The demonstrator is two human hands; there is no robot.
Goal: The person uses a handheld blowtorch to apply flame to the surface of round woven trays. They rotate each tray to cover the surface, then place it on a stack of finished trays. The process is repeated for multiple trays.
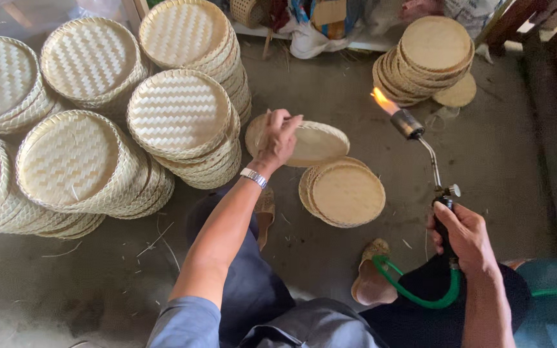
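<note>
Left hand (278, 138) clamped on the near rim of one round woven tray (304, 143), held flat just above and left of the small tray stack (346, 193) on the floor. Right of that stack, right hand (462, 235) wrapped tight round one gas torch (430, 161), nozzle angled up and leftward, flame (381, 100) lit beyond the tray's far-right edge, apart from it. One green hose (420, 293). Pale stacks (178, 113) left, at least six; darker stack (430, 55) beyond.

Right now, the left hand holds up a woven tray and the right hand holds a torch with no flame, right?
Not quite. The left hand does hold up a woven tray, and the right hand holds the torch, but the head view shows a flame burning at its tip.
</note>
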